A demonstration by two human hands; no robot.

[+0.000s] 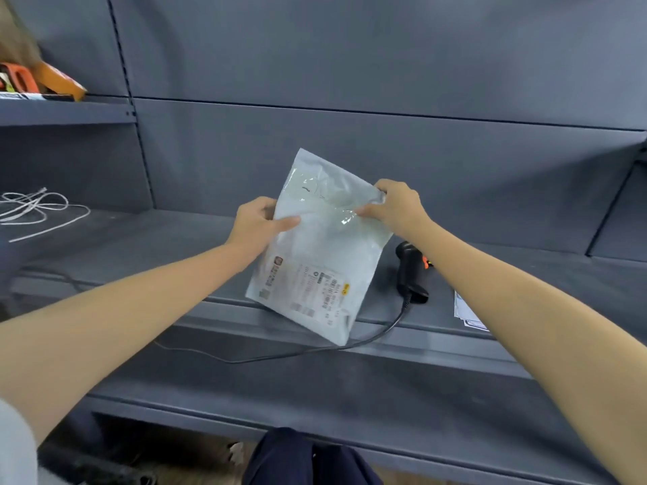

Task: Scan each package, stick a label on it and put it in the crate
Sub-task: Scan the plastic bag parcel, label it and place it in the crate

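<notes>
package, pale grey glossy plastic mailer pouch (317, 246): held tilted above grey metal shelf (350, 383), left hand (257, 225) and right hand (397, 204) pinching its upper edges. likely light, limp, slippery; grip the edges.

Here's the package (325, 239), a flat pale grey-white plastic mailer bag, held up in the air above the grey shelf (350, 379), tilted so its top leans to the left and its lower corner points down towards the shelf's front edge. Its glossy upper half is crinkled and catching the light. A printed shipping label (308, 285) with barcodes, small text and a yellow mark sits across the lower part, facing the camera and running at a slant. Behind the package's right edge lies the black handheld scanner (409, 274) on the shelf, an orange spot by its head, its dark cable (350, 344) trailing away under the bag's bottom corner.
</notes>
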